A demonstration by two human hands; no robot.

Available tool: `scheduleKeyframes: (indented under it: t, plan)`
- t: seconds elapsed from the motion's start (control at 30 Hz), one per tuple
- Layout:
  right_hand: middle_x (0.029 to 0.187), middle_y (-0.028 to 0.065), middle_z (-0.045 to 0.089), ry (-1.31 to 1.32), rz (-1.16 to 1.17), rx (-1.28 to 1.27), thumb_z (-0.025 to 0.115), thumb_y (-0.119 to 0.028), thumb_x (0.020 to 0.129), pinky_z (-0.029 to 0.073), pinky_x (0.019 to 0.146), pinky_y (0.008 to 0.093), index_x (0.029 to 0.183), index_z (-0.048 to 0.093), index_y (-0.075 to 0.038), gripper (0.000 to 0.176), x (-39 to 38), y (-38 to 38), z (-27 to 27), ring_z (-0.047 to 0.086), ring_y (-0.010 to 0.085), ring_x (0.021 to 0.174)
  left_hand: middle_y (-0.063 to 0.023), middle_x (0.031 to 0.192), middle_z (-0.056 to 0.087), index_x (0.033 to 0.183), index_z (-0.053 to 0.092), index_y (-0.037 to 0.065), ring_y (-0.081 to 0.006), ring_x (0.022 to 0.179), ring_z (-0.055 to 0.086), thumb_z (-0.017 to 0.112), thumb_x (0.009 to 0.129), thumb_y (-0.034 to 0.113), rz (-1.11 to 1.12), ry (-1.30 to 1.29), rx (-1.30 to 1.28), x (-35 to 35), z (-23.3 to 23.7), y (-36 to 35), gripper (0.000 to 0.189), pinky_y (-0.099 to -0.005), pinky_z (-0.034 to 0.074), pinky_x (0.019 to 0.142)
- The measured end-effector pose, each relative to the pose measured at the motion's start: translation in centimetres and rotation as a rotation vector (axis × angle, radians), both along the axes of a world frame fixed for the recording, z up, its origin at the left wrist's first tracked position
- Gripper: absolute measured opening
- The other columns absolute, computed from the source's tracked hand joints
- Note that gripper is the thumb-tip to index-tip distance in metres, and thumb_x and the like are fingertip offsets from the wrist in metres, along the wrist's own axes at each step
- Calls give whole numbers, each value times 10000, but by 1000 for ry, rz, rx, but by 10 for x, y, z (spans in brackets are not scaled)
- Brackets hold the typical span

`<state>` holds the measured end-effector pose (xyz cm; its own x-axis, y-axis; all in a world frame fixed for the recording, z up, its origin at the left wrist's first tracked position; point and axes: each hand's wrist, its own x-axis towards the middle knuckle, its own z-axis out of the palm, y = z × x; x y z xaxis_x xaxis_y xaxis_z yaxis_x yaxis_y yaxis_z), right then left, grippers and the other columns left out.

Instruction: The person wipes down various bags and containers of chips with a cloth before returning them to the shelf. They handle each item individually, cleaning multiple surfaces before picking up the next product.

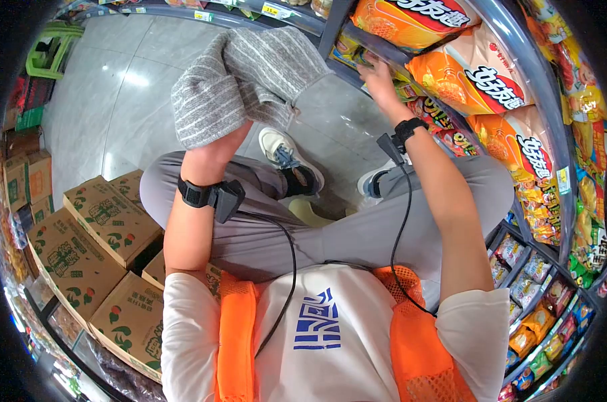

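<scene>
A grey cloth with white stripes [266, 63] hangs over my left hand [231, 142]. It wraps the hand, so the fingers are hidden, and its far end reaches toward the shelf edge. On the right, my right hand [378, 79] is at the low shelf, fingers apart, beside yellow-green snack packets [347, 48]. I see nothing held in it. Large orange snack bags [481, 74] stand on the shelf just above and to the right of that hand.
Brown cardboard boxes [76, 258] stand to my left on the grey tile floor [143, 74]. Red snack packets [437, 115] line the lower shelf. Small packets fill a divided rack [528, 275] at lower right. A green plastic item [52, 53] is at far left.
</scene>
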<state>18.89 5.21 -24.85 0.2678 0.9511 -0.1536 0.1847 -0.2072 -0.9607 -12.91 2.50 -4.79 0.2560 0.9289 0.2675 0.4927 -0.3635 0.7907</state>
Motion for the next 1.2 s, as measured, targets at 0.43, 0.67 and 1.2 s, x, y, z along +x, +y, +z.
scheduleKeyframes:
  t: [0.43,0.67,1.2]
  plan:
    - [1266,165,550,48,116,-94,647,-166,892,516,799,337,1376,404,7,568,-2,2,19,643,222,980,-158,1342,523,1448,354,15,-256,1201,513,708,803,137,-39,-136,-150,-5,-5,-2,746,-332,401,1039]
    - [1252,182,565,-87,158,8,655,-241,907,532,747,319,1308,476,19,510,-2,27,4,671,215,951,-164,1350,511,1451,351,14,-271,1211,501,720,793,139,-31,222,61,-10,-21,-1,764,-331,397,1043]
    - [774,135,668,-594,101,-86,606,-335,936,531,614,396,1124,550,15,401,-23,30,33,678,264,594,-150,1386,492,1455,350,13,-257,1231,493,682,811,61,-66,231,-27,-15,-41,-6,726,-327,391,1047]
